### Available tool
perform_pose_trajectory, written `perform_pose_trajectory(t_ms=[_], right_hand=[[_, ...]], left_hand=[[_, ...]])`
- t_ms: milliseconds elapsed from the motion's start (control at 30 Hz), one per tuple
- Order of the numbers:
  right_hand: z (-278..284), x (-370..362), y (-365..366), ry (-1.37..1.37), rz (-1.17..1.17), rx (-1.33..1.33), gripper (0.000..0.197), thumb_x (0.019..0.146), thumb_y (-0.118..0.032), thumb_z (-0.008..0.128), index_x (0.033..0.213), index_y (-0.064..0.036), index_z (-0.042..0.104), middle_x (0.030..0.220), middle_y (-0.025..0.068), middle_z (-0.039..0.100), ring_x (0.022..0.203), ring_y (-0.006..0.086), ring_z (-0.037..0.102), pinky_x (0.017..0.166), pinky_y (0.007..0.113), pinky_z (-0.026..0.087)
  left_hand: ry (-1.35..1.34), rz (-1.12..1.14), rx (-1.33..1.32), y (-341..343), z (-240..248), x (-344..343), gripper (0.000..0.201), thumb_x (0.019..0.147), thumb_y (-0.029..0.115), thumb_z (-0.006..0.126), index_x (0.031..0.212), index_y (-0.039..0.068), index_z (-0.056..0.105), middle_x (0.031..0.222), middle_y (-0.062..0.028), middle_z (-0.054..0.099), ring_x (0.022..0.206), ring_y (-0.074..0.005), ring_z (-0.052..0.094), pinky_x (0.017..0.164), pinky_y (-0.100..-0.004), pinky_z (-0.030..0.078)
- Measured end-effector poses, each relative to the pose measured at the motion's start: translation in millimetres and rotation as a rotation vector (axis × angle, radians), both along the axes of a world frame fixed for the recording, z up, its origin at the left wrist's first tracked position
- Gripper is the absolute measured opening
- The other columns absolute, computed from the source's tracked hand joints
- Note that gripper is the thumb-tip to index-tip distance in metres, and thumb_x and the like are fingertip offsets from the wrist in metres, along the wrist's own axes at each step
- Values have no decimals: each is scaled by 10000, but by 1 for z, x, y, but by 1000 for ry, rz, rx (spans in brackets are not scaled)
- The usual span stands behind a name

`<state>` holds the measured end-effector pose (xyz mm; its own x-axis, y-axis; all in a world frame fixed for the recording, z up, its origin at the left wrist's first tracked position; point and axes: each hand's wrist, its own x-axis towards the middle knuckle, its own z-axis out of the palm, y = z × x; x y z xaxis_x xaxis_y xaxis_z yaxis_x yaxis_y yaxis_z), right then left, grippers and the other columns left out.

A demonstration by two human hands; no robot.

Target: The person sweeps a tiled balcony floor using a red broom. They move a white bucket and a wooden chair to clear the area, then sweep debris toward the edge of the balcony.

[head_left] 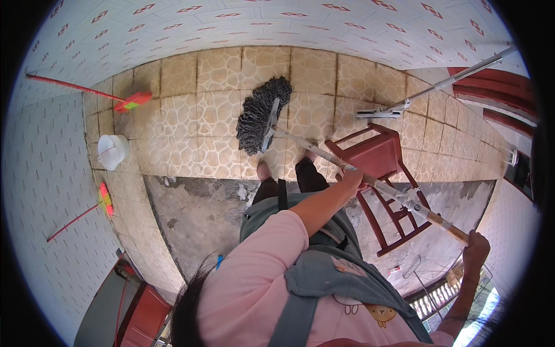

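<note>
While both hands clasp its pole, the dark-grey string mop [254,124] with a long, pale-wrapped handle rests its head on the tan, stone-patterned tile floor [219,115], ahead of the feet [263,170].
The left hand [354,180] is wrapped around the middle of the pole; the right hand [476,248] is curled round its upper end, well apart. Sound handling would likely press lightly through the lower hand, steer with the upper, spread the strings flat and avoid knocking the red-brown wooden seat [376,155], stool or chair. Counted: one string mop; one flat-headed floor tool with silver metal pole [381,113]; at least two red-handled brooms, namely a red-headed broom [133,102] and a yellow-and-red-bristled broom [106,199]; one round white bucket [114,151]; one wooden seat.
</note>
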<state>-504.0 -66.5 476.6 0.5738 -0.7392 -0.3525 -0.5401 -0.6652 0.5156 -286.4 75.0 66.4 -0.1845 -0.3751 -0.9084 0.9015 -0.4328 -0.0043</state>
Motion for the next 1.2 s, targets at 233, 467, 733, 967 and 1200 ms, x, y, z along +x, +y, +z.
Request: perform_pose_trajectory(t_ms=[233,467,733,967,1200], right_hand=[[-45,89,50,-107,77,79,134,647,37,583,688,-46,486,623,137,511,621,356,546,564,474,407],[-88,185,100,-195,170,205,77,703,-6,578,697,-70,535,620,122,549,592,329,574,558,448,437],[-119,297,165,-260,441,332,249,725,-93,633,967,-72,578,711,87,584,623,271,617,546,395,474],[-93,389,229,-407,626,387,417,762,-125,589,1168,-36,571,785,57,559,611,194,614,515,319,474],[-64,439,306,-678,845,411,372,756,-168,564,1092,-9,584,713,32,528,603,150,566,478,266,441]], left_hand=[[-116,167,66,73,-42,90,215,849,282,596,854,70,557,752,-77,618,593,-196,594,486,-339,490],[-245,329,183,157,-46,199,175,804,239,628,846,85,560,763,-51,634,585,-188,583,486,-333,475],[-376,615,184,262,-62,295,216,807,250,683,835,63,578,665,-58,588,524,-173,529,464,-315,460],[-1612,-27,68,311,93,328,458,702,-10,573,1152,10,493,1169,-171,545,1029,-284,561,836,-385,476],[-1942,-298,-425,299,236,303,406,658,30,704,1037,71,568,1052,-113,590,1034,-302,548,896,-388,429]])
